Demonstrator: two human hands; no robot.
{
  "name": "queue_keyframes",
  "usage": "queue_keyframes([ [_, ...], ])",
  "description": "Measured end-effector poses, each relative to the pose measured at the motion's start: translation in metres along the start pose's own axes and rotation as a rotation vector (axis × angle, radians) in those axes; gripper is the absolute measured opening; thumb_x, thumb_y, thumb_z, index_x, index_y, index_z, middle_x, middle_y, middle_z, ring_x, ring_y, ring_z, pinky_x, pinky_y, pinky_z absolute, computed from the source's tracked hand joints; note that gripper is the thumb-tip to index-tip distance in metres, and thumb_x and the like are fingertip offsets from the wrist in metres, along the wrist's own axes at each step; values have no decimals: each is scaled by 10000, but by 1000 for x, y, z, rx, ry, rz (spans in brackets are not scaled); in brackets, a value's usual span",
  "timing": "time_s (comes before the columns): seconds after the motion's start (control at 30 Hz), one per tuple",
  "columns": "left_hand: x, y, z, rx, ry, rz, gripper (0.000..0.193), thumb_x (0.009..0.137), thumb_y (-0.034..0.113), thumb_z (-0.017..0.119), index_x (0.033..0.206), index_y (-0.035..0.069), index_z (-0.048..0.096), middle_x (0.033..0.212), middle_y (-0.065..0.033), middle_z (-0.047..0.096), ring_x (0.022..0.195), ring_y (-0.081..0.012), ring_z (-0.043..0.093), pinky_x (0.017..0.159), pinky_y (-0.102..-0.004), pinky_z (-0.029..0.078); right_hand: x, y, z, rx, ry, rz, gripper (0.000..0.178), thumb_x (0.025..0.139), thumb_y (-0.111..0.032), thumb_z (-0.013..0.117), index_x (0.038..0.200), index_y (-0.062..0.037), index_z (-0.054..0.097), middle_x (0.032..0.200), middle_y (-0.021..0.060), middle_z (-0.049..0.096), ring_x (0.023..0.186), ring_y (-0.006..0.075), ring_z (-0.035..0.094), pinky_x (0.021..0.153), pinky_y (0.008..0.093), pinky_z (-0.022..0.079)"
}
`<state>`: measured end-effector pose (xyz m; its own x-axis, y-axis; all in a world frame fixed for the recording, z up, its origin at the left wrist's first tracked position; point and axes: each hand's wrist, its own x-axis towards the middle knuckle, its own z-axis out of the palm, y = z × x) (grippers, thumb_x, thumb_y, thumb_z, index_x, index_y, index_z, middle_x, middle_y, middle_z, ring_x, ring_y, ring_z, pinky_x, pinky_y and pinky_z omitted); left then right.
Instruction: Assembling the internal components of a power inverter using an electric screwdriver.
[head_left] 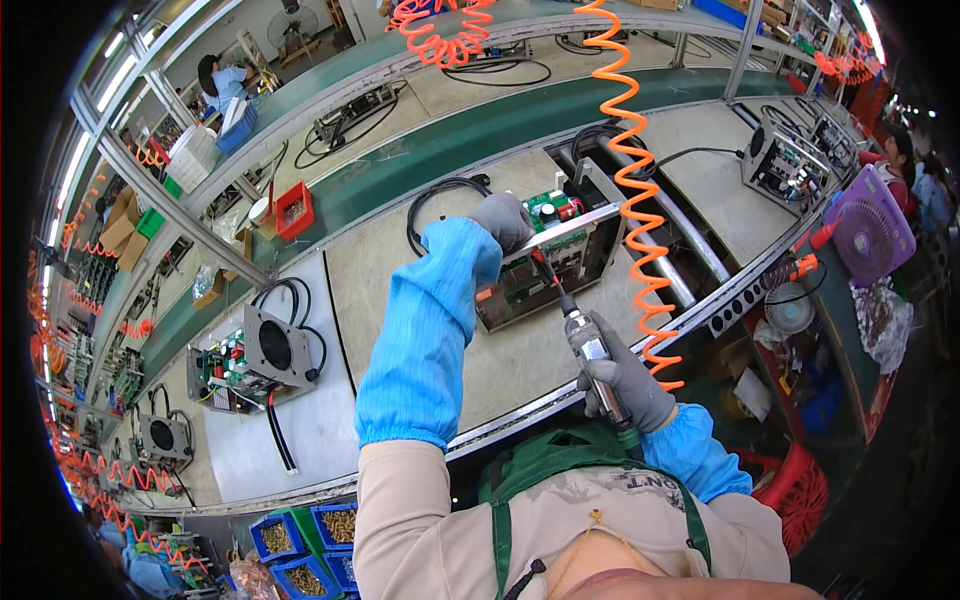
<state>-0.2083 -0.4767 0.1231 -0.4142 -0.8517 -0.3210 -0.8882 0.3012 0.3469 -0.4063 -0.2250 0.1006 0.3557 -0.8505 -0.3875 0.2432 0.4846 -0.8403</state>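
Steadying the metal box (556, 263) on the surface (500, 372), my gloved left hand (503, 222) rests at the box's ten o'clock corner; whether that grip is clenched or only pressing, I cannot tell. The box sits at roughly twelve o'clock from my chest, its green circuit board (546, 208) showing on the far side. My right hand (632, 375) grasps a power screwdriver (588, 340) from the box's five o'clock side, its tip pointing toward eleven and reaching the near rim; I can't make out whether it touches a screw. I judge the step in hand to be screw driving. The next move calls for keeping the tool in line and the box still, clear of the orange coiled hose (649, 230) at two o'clock.
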Motion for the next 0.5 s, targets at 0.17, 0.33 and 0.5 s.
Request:
queue_keyframes([
  [0.17,-3,-21,-6,-98,-72,169,354,765,252,693,1012,0,679,819,-122,688,738,-193,605,684,-335,475,-1,-2,1,-34,-4,11,852,789,-140,556,1496,-159,81,760,125,558,510,190,574,456,307,493],
  [0.33,-30,-8,-10,-253,-137,126,388,770,223,664,1100,19,661,916,-109,688,786,-168,604,721,-295,477,-1,0,-2,-37,-10,4,854,771,-159,545,1499,-186,100,797,132,564,505,202,590,463,310,503],
  [0.5,-54,4,11,-199,51,172,478,703,139,660,1165,26,624,991,-156,684,878,-205,645,806,-302,486,0,8,-4,15,-25,-38,867,758,-139,545,1501,-223,105,802,128,567,520,198,587,476,316,511],
])
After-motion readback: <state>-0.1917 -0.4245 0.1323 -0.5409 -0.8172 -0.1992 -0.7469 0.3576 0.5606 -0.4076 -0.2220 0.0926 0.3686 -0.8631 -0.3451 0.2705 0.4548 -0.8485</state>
